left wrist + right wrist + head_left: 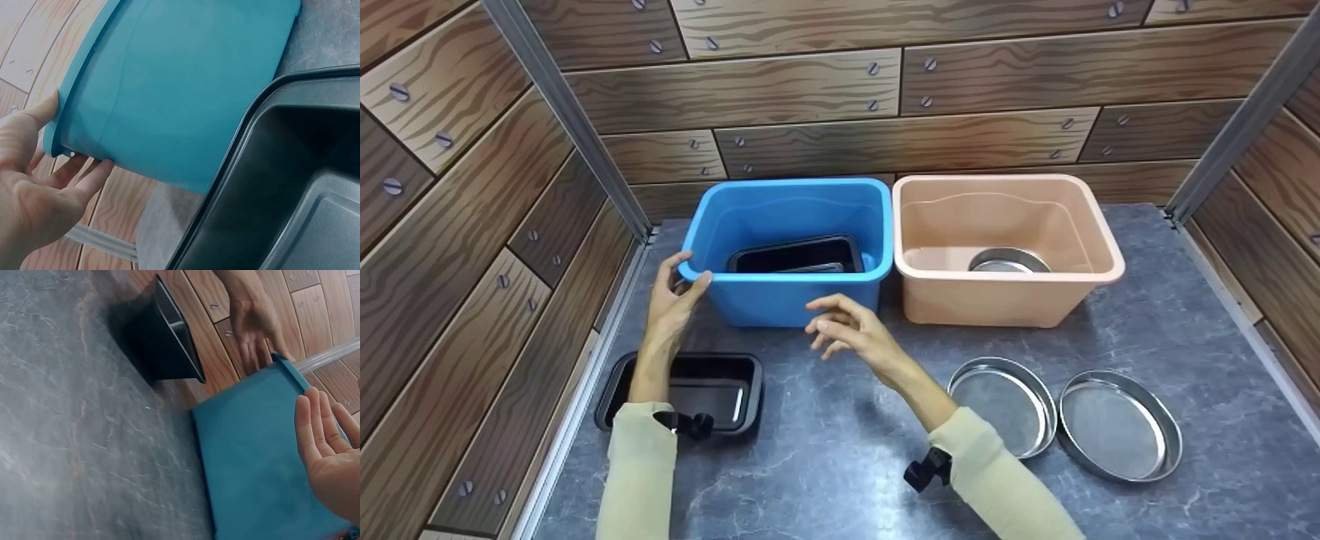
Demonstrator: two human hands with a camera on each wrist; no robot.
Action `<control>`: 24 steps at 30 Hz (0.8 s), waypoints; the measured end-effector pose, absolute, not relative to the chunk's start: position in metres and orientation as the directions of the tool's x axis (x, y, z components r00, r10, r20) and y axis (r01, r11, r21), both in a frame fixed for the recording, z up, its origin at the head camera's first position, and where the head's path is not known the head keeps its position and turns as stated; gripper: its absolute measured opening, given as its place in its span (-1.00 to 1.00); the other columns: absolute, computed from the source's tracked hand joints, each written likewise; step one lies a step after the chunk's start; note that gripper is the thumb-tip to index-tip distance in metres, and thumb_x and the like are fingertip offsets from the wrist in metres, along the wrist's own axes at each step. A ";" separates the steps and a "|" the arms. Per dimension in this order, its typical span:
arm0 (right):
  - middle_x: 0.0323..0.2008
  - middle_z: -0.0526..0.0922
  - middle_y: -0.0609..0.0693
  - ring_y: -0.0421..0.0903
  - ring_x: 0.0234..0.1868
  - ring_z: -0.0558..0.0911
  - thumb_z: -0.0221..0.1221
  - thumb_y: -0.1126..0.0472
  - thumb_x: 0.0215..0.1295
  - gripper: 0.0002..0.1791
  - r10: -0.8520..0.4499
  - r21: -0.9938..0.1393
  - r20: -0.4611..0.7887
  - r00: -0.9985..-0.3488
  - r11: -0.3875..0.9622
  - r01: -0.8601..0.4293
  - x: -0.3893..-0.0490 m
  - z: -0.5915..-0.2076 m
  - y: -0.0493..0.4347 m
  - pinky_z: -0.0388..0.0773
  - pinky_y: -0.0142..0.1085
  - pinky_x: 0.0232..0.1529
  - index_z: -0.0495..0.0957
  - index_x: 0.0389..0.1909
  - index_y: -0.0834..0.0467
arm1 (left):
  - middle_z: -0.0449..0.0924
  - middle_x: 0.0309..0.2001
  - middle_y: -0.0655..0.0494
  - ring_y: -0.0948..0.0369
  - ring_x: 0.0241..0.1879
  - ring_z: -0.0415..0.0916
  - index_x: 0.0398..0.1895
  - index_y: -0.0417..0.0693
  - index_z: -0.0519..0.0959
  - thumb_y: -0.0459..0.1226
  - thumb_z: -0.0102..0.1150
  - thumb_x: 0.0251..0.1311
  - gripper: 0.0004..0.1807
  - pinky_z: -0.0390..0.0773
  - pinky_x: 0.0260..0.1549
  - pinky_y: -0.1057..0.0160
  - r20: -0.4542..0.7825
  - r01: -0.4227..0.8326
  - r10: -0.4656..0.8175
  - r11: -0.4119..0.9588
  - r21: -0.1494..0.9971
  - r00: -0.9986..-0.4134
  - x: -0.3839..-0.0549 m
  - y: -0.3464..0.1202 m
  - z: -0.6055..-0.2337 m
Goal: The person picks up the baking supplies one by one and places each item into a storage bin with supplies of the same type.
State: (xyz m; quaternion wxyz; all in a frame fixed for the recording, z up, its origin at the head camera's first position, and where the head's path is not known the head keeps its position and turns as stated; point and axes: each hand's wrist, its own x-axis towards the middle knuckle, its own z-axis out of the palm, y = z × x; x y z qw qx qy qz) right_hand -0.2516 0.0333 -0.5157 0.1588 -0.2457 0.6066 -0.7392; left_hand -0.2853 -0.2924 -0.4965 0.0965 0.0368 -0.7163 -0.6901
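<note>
Firstly, blue tub (pixel 769 304): upright on the grey table (pixel 810 450), toward the back wall (pixel 810 97), just left of the peach tub (pixel 975 302).
Tub's long axis: left to right, roughly parallel with the back wall; one long side faces us, narrow ends point left and right, mouth faces up.
Tub contents: at least one dark pan (pixel 802 255), laid lengthwise; the full count we cannot tell.
Tub handling: we judge it light, moulded plastic, stiff at the rim, slightly springy in the walls, hardly fragile; its smooth sides may slip under flat palms, and the load inside probably adds weight and could slide.
Tub holds: we favour the turned-out rim, best at both narrow ends, fingers hooked beneath.
Left hand (pixel 669 300): grips the rim at the near left corner, thumb and fingers set about it.
Right hand (pixel 855 330): holds nothing, fingers loosely bent, in front of the near long side.
</note>
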 end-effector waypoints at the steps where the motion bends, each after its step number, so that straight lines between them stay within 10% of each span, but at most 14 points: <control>1: 0.00 0.65 0.30 0.03 -0.16 0.71 0.17 0.16 0.55 -0.52 -0.535 -0.976 0.165 -0.829 -0.210 -0.059 -0.251 -0.517 0.033 0.72 -0.16 -0.19 0.43 0.36 0.29 | 0.25 0.49 -0.26 -0.07 0.46 0.27 0.52 -0.11 0.26 -0.26 0.33 0.39 -0.30 0.40 0.32 0.13 0.086 0.080 -0.188 0.040 0.996 -0.978 -0.285 -0.292 -0.497; 24: 0.09 0.60 0.43 0.09 -0.16 0.73 0.18 0.16 0.54 -0.53 -0.538 -0.980 0.054 -0.841 -0.188 0.057 -0.236 -0.566 0.014 0.74 -0.12 -0.21 0.42 0.37 0.20 | 0.30 0.45 -0.22 -0.01 0.43 0.30 0.53 -0.08 0.27 -0.26 0.34 0.38 -0.29 0.42 0.30 0.24 0.063 0.062 -0.194 0.014 0.998 -0.979 -0.286 -0.293 -0.497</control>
